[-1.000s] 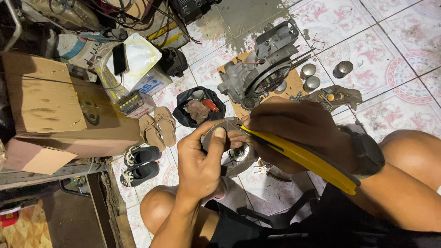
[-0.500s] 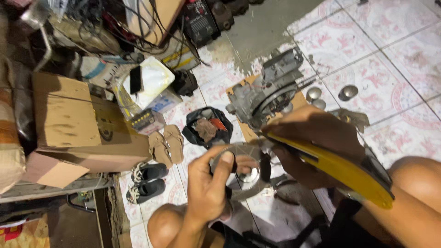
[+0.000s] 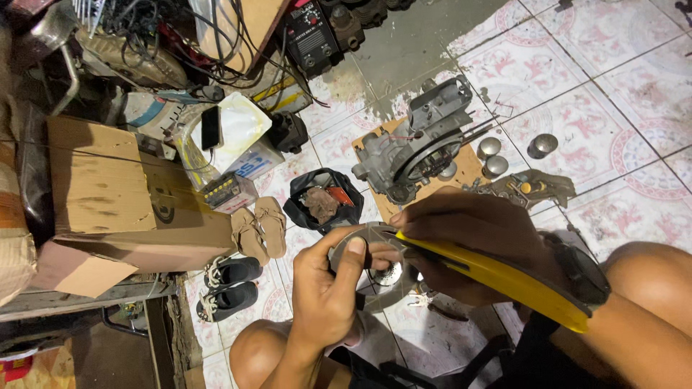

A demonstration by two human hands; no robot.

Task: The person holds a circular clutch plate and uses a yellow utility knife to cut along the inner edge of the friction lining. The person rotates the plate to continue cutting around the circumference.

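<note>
The left hand (image 3: 328,288) grips a round metal disc (image 3: 360,241). The right hand (image 3: 476,241) is clamped on a yellow-handled tool (image 3: 504,281), its tip touching the disc above the tiled floor (image 3: 620,94).

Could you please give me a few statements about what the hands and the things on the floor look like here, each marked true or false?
1. The left hand grips a round grey metal part. True.
2. The right hand holds a red screwdriver. False: it holds a yellow-handled tool.
3. A pair of tan sandals lies beside the cardboard box. True.
4. The engine casing sits on top of the cardboard box. False: it rests on a brown board on the tiled floor.
5. Three small metal cups lie near the casing. True.
</note>
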